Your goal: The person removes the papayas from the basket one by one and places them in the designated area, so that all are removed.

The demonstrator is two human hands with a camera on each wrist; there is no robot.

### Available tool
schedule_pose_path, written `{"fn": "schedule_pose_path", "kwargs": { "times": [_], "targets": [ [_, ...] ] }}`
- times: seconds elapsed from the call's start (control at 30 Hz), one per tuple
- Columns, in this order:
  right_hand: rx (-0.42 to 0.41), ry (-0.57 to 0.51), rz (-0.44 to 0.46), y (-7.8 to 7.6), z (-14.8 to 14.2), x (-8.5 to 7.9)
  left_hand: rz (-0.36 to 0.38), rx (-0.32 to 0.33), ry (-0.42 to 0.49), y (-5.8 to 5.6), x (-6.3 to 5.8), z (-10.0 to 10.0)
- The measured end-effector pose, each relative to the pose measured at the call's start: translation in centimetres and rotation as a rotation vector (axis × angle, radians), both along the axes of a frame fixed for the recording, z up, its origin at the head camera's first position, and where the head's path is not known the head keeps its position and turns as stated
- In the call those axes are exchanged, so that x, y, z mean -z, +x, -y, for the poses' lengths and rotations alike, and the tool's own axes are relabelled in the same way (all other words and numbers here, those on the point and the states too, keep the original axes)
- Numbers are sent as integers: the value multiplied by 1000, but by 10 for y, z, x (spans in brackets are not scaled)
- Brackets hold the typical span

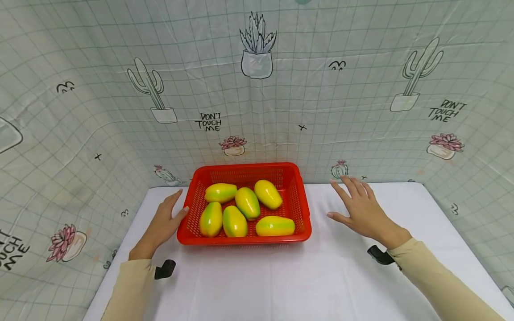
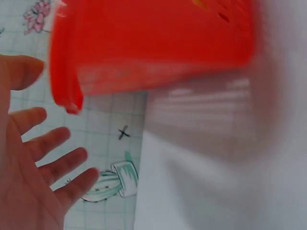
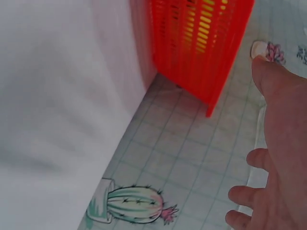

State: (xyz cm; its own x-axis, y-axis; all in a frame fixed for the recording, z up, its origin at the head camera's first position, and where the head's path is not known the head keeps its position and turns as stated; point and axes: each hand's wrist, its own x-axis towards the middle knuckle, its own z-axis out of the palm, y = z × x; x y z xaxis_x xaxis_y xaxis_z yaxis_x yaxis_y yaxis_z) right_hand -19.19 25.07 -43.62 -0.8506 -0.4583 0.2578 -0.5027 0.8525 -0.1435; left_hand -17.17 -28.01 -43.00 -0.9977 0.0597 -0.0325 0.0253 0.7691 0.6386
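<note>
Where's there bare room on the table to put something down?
The white table is bare in front of the red basket, between the sleeves, and between the basket and the right grip. It's crowded inside the basket, with six fruits, and tight at its left edge, beside the left grip.

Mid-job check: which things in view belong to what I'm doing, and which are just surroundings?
Likely part of the job:
- red basket, beside the left hand
- six yellow-green fruits, inside it

Apparently just surroundings:
- white tabletop, under the basket
- grid-patterned backdrop
- black devices, one at each wrist
</note>
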Motion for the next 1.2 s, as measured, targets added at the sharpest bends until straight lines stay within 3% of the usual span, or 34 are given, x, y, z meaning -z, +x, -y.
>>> {"fn": "schedule_pose_path", "kwargs": {
  "times": [0.17, 0.3, 0.67, 0.87, 1.03, 1.2],
  "targets": [
    [-43, 8, -3, -1, 15, -7, -36, 28, 69, 2, -4, -4],
    [-71, 39, 7, -2, 25, -12, -25, 14, 108, 4, -6, -6],
    [-204, 81, -14, -8, 50, -21, 120, -100, 230, 6, -7, -1],
    [-269, 131, -15, -16, 62, -27, 238, -184, 383, 3, -4, 2],
    [-380, 176, -19, -21, 72, -32, 318, -225, 456, -1, -2, 4],
    [-496, 235, 2, -28, 83, -36, 331, -226, 472, -3, -5, 4]
  ]
}}
